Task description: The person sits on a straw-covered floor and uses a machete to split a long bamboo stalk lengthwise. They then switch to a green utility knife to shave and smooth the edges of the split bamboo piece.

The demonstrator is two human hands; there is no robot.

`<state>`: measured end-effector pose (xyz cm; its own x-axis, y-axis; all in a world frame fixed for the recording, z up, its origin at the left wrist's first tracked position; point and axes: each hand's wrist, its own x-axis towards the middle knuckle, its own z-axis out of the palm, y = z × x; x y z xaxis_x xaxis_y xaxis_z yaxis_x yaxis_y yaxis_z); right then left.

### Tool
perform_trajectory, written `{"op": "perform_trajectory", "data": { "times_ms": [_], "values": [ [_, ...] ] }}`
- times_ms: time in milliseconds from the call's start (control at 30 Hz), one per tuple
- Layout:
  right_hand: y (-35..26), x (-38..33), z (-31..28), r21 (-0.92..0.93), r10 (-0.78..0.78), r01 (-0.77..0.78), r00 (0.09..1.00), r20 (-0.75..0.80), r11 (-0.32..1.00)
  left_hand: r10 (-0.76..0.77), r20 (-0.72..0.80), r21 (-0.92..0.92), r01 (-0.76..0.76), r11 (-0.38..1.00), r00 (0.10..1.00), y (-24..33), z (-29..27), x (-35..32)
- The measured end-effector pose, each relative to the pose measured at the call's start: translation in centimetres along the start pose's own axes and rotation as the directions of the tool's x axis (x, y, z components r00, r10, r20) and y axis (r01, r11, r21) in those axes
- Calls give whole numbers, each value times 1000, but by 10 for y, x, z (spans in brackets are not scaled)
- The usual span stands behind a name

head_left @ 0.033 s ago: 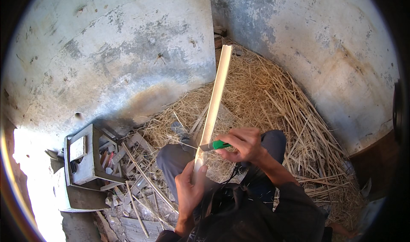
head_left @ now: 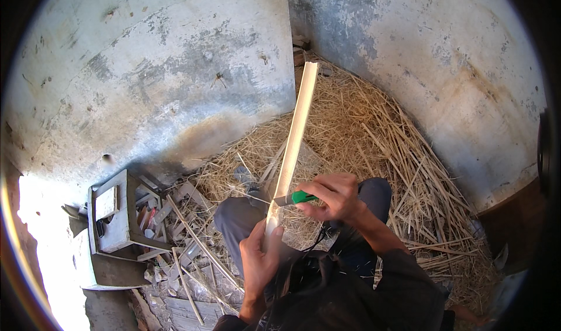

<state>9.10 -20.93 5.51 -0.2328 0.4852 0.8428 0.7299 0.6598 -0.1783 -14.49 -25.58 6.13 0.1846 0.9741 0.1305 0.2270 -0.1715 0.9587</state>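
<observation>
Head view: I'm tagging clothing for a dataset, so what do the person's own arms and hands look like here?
Both hands are bare, with no gloves or rings visible: left hand, right hand. The right forearm is bare up to a dark sleeve pushed back near the elbow. The left arm's sleeve cannot be made out.

long pale split cane strip (head_left: 295, 135) slanting upward, green-handled knife (head_left: 295, 198) against its lower part

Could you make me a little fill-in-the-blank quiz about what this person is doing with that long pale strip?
1. The left hand grips the long pale strip near its ____ end.
2. The right hand holds a tool with a ____ handle against the strip.
3. The floor under the strip is covered with dry ____.

Missing words: lower; green; straw
</observation>
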Motion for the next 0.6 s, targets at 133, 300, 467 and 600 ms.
{"op": "perform_trajectory", "data": {
  "times_ms": [133,300,467,600],
  "values": [
    [3,0,-3,-25,-26,27,1000,11,999,-1,1,10,1,1000,1000,0,0,-1],
    [9,2,-10,-63,40,-39,999,10,997,-41,32,73,39,997,999,7,-5,-2],
    [42,-2,-16,-121,128,-138,988,-84,983,-56,44,131,50,990,997,-8,-7,-12],
    [48,3,-20,-137,141,-148,988,-63,979,-11,1,43,11,999,1000,-16,-4,-14]
  ]
}}
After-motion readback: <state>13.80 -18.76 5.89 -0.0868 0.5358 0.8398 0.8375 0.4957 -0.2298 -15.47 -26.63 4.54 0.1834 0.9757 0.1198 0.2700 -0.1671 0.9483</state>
